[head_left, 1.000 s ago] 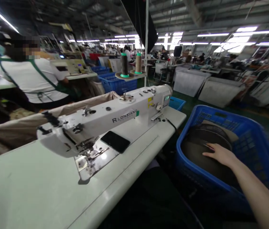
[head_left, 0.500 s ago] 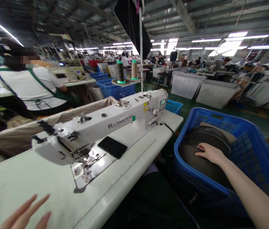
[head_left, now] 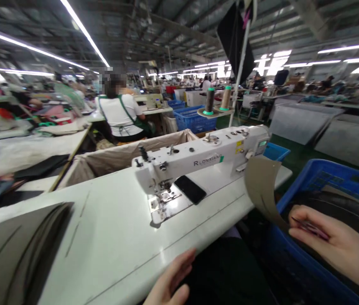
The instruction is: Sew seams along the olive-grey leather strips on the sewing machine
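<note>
My right hand (head_left: pixel 322 237) is closed at the rim of the blue basket (head_left: pixel 303 178), gripping a curved olive-grey fabric panel (head_left: pixel 260 182) that stands up and bends toward the table. A thin pink-handled tool (head_left: pixel 314 230), its kind unclear, is tucked in the same hand. Over the table's front edge, my left hand (head_left: pixel 173 279) is empty, with fingers and thumb apart. The white sewing machine (head_left: pixel 192 159) stands between the hands and the far side. Dark rounded pieces (head_left: pixel 341 207) lie in the basket, partly hidden by my right hand.
A black phone (head_left: pixel 190 189) lies on the machine bed. Stacked olive-grey panels (head_left: pixel 17 254) cover the table's left end. Behind the table hangs a beige cloth bin (head_left: pixel 128 154). Two thread cones (head_left: pixel 210 101) stand behind the machine. A person in a white shirt (head_left: pixel 120 114) sits beyond.
My view has turned left, bringing the panel stack into sight. My right hand has lifted a panel from the basket toward the table. My left hand has come to the table's front edge.
</note>
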`<state>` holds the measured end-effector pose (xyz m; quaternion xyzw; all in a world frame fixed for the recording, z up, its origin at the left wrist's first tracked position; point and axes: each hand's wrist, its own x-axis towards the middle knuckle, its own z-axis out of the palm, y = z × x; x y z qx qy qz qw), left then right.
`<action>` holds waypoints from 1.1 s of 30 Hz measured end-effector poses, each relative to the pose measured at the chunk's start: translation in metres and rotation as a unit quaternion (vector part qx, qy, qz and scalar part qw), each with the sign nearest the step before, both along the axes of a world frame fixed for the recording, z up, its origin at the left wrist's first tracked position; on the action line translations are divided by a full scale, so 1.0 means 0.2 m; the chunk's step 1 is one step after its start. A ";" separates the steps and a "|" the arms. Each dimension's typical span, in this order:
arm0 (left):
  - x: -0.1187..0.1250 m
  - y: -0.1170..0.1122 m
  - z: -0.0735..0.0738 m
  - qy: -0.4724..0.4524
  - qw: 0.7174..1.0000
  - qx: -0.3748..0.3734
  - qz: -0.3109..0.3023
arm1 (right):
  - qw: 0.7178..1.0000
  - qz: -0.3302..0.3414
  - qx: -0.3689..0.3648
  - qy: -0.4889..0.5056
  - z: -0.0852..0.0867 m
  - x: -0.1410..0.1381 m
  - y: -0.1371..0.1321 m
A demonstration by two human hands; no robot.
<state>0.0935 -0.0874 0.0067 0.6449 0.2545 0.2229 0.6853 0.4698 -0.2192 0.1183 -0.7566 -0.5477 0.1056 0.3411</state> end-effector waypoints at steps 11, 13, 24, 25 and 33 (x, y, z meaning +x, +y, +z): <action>-0.35 0.12 0.02 -0.045 0.924 -0.091 0.370 | 0.932 0.290 -0.084 0.201 -0.49 -0.97 0.65; -0.41 0.20 0.00 0.072 0.900 0.071 0.424 | 0.943 0.311 -0.047 0.104 -0.52 -0.99 0.77; -0.42 0.43 -0.04 0.392 0.790 0.467 0.067 | 0.903 0.377 -0.002 -0.207 -0.68 -0.93 1.19; -0.40 0.45 -0.03 0.394 0.789 0.467 0.068 | 0.906 0.373 0.005 -0.203 -0.69 -0.92 1.18; -0.31 0.55 -0.02 0.396 0.785 0.469 0.084 | 0.905 0.369 0.000 -0.214 -0.71 -0.91 1.19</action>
